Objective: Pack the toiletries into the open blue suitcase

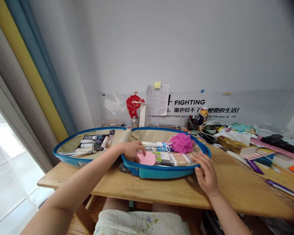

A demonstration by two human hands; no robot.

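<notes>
A blue-rimmed suitcase (pixel 161 173) lies unfolded on the wooden table, both halves facing up. Over the left end of its right half, my left hand (pixel 134 150) has its fingers closed at the edge of a flat pink oval disc (pixel 147 158). My right hand (pixel 207 173) rests on the right front rim with fingers stretched out. Around the disc lie a pink mesh bath puff (pixel 182 143), a pack of cotton swabs (pixel 180 159), a green-and-white box (pixel 161 157) and a blue-and-white tube (pixel 163 145). Brushes and white tubes (pixel 87 145) fill part of the left half.
On the table's right are a tissue box (pixel 232 143), a black object (pixel 283 144), a pen (pixel 285 190) and papers. A yellow-capped bottle (pixel 203 118) and a small grey bottle (pixel 134 122) stand by the wall. Curtains (pixel 26 65) hang at the left.
</notes>
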